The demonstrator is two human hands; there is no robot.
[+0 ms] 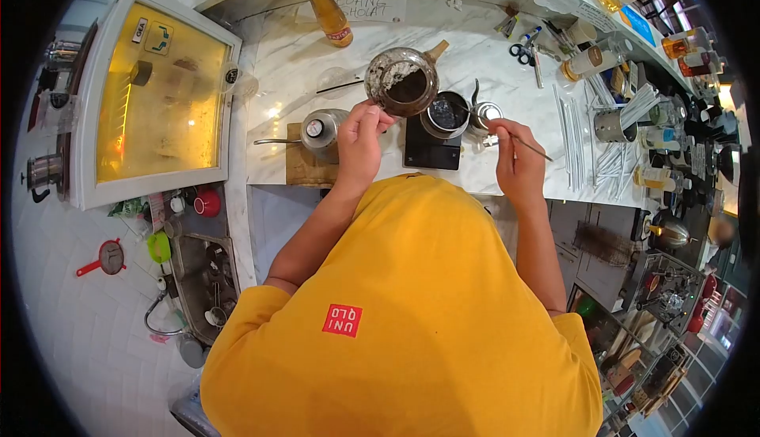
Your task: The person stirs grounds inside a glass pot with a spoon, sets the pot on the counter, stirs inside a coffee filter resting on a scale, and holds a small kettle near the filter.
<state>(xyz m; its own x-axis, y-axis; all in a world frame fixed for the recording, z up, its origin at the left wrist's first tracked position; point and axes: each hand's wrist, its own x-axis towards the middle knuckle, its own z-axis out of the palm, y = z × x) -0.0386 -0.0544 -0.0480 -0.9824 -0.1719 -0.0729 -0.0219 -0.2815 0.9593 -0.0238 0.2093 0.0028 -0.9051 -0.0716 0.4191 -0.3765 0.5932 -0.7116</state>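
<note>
My left hand (362, 142) is closed on the rim of a round glass jar (402, 93), tilted to show dark powder inside and pale residue on its wall. Just right of the jar, a small metal cup (446, 115) with dark contents rests on a black digital scale (432, 154). My right hand (519, 160) pinches a thin long-handled spoon (532, 148); it points toward the cup, and its tip is hard to make out. A small metal pot (487, 114) with a curved spout stands between the cup and my right hand.
Left of the scale, a metal kettle (321, 142) sits on a wooden board (305, 169). An amber bottle (328, 13) stands at the back. Scissors (522, 53), wrapped straws (568, 140) and several bottles line the right. A glass-doored cabinet (162, 93) borders the left.
</note>
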